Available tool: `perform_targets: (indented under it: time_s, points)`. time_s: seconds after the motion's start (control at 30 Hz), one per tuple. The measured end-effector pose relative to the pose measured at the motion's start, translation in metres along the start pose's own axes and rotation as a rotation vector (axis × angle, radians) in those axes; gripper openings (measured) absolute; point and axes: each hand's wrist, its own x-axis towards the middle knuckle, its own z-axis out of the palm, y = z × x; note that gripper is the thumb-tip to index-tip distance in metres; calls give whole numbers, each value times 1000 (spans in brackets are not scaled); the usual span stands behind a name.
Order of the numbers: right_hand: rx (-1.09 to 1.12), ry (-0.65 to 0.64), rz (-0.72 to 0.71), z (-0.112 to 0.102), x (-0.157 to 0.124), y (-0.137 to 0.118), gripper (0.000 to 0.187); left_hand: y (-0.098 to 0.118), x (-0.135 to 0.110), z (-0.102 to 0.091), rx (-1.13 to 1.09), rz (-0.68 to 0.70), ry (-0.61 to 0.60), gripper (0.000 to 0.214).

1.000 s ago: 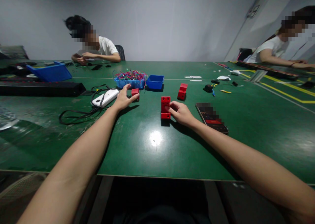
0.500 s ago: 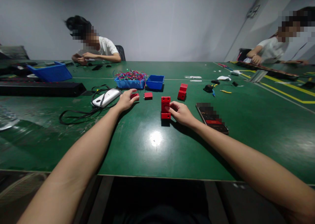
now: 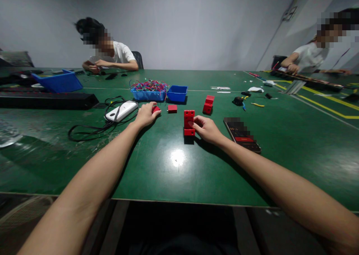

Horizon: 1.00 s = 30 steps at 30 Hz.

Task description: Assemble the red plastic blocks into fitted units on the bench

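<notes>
My left hand point(image 3: 145, 115) reaches out over the table, its fingers and thumb closed around a small red block point(image 3: 155, 109), most of which is hidden. Just right of it lies another red block point(image 3: 172, 108) with small prongs on its left end. My right hand point(image 3: 208, 129) pinches a stack of red blocks point(image 3: 189, 118) from its right side. The stack is upright, with round holes at its top and in its lower block. Behind my right hand stands a red stepped piece point(image 3: 208, 104), apart from both hands.
A white power strip point(image 3: 122, 111) with black cable lies left of my left hand. Beyond it are a blue tray of wires point(image 3: 148, 95) and a blue bin point(image 3: 177, 94). A phone point(image 3: 242, 134) lies beside my right forearm. Two people sit across the table.
My left fingers have closed on the red block, which has shifted slightly right. The pronged red block has slid a little right too. My right hand and its stack have hardly moved.
</notes>
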Motion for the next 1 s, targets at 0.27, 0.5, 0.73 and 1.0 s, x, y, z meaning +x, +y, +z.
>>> perform_targets:
  time_s: [0.27, 0.5, 0.73, 1.0]
  points:
    - [-12, -25, -87, 0, -2, -4, 19, 56, -1, 4, -813, -200, 73, 31]
    - [-19, -40, -158, 1, -4, -4, 20, 106, -28, 17, -1155, -241, -205, 53]
    - [18, -47, -184, 1, -3, -4, 18, 110, -34, 20, -1279, -199, -449, 73]
    - [-79, 113, -41, 4, 1, 3, 19, 112, -35, 20, -1287, -37, -441, 68]
